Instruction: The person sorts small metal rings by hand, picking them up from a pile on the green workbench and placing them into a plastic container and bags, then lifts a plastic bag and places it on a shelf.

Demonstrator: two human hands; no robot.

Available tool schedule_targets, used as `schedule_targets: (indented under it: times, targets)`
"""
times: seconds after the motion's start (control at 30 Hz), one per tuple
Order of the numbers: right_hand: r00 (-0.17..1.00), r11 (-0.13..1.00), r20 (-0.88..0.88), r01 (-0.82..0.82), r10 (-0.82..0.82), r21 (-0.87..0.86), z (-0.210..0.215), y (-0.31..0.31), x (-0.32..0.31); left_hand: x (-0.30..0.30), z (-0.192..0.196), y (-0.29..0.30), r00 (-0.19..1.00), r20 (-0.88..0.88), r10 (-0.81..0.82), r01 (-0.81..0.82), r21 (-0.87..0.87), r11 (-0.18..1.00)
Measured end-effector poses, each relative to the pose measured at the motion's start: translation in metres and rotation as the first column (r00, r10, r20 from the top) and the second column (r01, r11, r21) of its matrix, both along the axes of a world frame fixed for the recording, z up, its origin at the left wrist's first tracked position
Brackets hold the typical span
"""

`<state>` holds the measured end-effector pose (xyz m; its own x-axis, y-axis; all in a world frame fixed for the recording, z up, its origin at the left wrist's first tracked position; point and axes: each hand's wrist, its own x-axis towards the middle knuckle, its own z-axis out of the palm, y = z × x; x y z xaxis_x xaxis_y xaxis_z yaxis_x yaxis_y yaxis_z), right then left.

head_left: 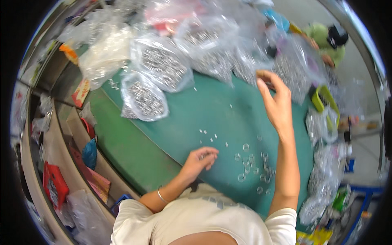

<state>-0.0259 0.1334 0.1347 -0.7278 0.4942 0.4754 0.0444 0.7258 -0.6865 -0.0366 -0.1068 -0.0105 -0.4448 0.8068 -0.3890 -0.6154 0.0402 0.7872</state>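
My left hand (pixel 199 161) is low over the green table (pixel 183 106), close to my body, with its fingers curled together. Whatever they may hold is too small to make out. A few small pale pieces (pixel 205 132) lie just beyond it. My right hand (pixel 277 98) is stretched far forward, in front of a clear bag of small metal parts (pixel 288 73). Its thumb and fingers bend toward each other in a pinch, and I cannot make out anything between the tips. Several thin metal rings (pixel 246 161) are scattered on the table left of my right forearm.
More clear bags of shiny metal parts (pixel 161 63) line the table's far side. A yellow-green basket (pixel 322 98) and more filled bags (pixel 320 179) stand along the right edge. Shelves with plastic bags and a red container (pixel 55 183) run down the left. Another person (pixel 328 41) is at the far right.
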Motion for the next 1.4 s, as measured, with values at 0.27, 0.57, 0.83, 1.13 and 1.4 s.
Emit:
schedule_targets:
  times: [0.27, 0.57, 0.83, 1.13, 1.4]
  targets:
    - [0.801, 0.959, 0.549, 0.282, -0.238, 0.004, -0.074, -0.055, 0.214, -0.007, 0.002, 0.047, 0.749, 0.649, -0.131, 0.008, 0.188, 0.982]
    - [0.622, 0.753, 0.477, 0.642, -0.621, 0.142, -0.115, -0.091, 0.305, 0.008, -0.004, 0.063, 0.828, 0.454, -0.33, 0.238, 0.248, 0.939]
    - [0.642, 0.739, 0.409, 0.66, -0.648, 0.135, -0.119, -0.079, 0.309, 0.011, -0.005, 0.126, 0.16, -0.946, -0.282, 0.183, -0.252, 0.95]
    - [0.719, 0.801, 0.417, 0.597, -0.556, 0.04, -0.104, -0.094, 0.322, 0.014, 0.019, 0.09, 0.893, 0.301, -0.333, 0.349, 0.0, 0.937]
    - [0.742, 0.855, 0.472, 0.517, -0.477, 0.051, -0.125, -0.124, 0.316, 0.068, 0.016, 0.052, 0.946, 0.069, -0.318, 0.325, -0.125, 0.938]
